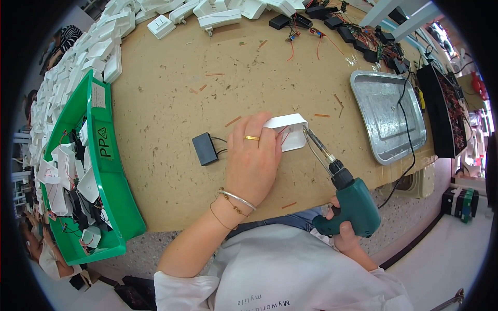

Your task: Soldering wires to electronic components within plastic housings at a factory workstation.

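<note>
My left hand (254, 150) is closed round a white plastic housing (294, 139), steadying it on the table with its open side to the right. Thin red wires show inside. In my right hand (343, 230) is a green gun-shaped soldering iron (358, 207), gripped by its handle. Its metal tip touches or nearly touches the housing's right rim; I cannot tell which. A thin tube runs alongside the tip. Just left of my left hand lies a small black box (205, 149), whose two black wires pass under the hand.
A green bin (116, 192) of housings and wired parts stands left. White housings (220, 19) pile along the far left. Black wired modules (345, 33) lie far right, above a metal tray (381, 116) crossed by a black cord. Brown scraps (321, 115) dot the brown tabletop (166, 129).
</note>
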